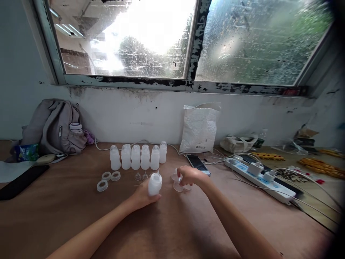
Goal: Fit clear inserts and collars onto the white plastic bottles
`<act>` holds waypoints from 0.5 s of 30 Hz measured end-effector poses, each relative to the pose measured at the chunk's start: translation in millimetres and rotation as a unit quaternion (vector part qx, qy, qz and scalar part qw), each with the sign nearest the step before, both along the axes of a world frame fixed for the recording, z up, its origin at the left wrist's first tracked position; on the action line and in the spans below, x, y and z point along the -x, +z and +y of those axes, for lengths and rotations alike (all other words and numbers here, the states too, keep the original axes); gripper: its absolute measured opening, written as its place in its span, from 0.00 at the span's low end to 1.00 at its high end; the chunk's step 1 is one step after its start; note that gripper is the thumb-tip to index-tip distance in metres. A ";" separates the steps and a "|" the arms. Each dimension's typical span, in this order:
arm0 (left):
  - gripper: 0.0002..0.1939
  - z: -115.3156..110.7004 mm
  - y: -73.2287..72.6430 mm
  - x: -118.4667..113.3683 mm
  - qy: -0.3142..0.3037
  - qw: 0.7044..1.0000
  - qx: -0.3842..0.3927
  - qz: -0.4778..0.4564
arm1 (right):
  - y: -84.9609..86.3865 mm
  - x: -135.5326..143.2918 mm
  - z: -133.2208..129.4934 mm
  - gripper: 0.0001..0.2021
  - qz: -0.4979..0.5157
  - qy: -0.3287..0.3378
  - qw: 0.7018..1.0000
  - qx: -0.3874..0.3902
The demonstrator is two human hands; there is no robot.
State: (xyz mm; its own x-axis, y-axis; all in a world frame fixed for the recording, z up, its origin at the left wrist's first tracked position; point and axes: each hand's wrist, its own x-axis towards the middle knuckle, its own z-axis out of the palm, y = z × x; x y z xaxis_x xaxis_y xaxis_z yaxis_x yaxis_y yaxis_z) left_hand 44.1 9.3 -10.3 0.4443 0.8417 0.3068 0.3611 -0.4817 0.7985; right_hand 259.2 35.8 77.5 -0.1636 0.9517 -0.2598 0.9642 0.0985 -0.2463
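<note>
My left hand (142,196) is wrapped round a frosted white bottle (155,184), held upright above the brown table. To its right, my right hand (188,175) has its fingers pinched down over some clear round discs (178,186); what sits between the fingertips is too small to make out. Behind my hands stands a row of several frosted bottles (136,157). Small clear pieces (138,176) lie just in front of that row. On the left, white rings (102,185) rest on the table.
A phone (198,164) lies behind my right hand, near a silver bag (201,127) against the wall. A power strip (261,180) with cables is at the right. At the left are a grey backpack (58,126) and a black pad (23,182).
</note>
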 end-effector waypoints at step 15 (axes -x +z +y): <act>0.25 7.5 -13.3 9.7 0.077 0.997 0.012 0.022 | 36.8 17.1 -20.8 0.14 0.354 0.137 0.907 -0.182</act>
State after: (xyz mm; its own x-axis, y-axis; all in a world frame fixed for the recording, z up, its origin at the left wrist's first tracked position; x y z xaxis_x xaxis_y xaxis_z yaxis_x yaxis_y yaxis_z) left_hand 34.4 16.8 -23.6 0.3214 0.9077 0.2697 0.4645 -0.3993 0.7905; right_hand 242.1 15.0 114.3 -0.4098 0.8518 0.3263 0.5039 0.5096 -0.6974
